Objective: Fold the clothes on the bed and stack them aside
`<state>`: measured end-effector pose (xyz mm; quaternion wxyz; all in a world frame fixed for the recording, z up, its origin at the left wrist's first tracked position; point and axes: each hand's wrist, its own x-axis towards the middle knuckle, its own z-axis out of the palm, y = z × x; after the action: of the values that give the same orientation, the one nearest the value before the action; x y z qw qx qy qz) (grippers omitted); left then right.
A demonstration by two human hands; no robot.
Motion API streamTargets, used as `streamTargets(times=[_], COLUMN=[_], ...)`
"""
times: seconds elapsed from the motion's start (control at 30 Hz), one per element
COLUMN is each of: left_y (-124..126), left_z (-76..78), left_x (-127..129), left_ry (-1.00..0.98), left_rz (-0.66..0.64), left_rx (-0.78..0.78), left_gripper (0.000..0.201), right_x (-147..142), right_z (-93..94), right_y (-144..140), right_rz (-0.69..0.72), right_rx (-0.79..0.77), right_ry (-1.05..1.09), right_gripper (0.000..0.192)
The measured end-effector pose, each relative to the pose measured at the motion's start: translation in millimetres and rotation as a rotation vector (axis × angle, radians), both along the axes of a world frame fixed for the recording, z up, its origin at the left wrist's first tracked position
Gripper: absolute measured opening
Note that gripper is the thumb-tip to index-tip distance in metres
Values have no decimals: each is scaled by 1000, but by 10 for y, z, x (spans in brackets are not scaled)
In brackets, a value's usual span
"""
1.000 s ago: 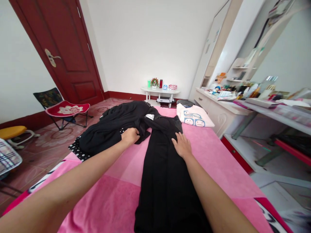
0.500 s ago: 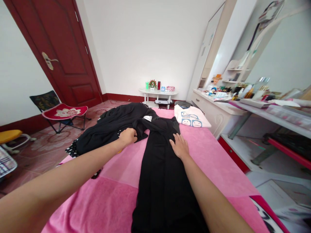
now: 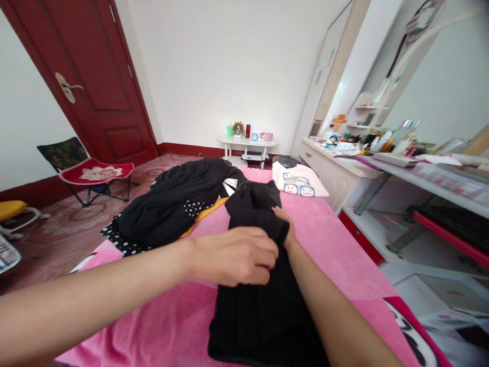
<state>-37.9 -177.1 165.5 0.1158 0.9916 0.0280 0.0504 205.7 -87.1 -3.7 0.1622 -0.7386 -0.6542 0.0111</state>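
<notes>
L hand [image 3: 235, 255] grips black garment [image 3: 260, 300] fold on pink bed [image 3: 344, 239]; R hand [image 3: 286, 224] flat under it.

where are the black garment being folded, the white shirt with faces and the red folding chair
black garment [image 3: 260, 311], head view, on the flat lower part
white shirt [image 3: 296, 179], head view, on its printed front
red folding chair [image 3: 93, 172], head view, on the seat

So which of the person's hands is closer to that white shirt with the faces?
Right. The right hand lies on the black garment just short of the white shirt; the left hand sits nearer the camera.
</notes>
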Motion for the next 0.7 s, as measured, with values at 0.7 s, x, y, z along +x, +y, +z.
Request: streamTargets(times=[0.7], left_y=[1116], left_z=[-1554], left_x=[-126], left_ry=[-324], left_rz=[1046], left_rx=[-230], left_gripper=[44], right_x=[32], right_z=[-25], right_y=[10], right_rz=[-27], right_rx=[115], right_ry=[138], right_gripper=[48])
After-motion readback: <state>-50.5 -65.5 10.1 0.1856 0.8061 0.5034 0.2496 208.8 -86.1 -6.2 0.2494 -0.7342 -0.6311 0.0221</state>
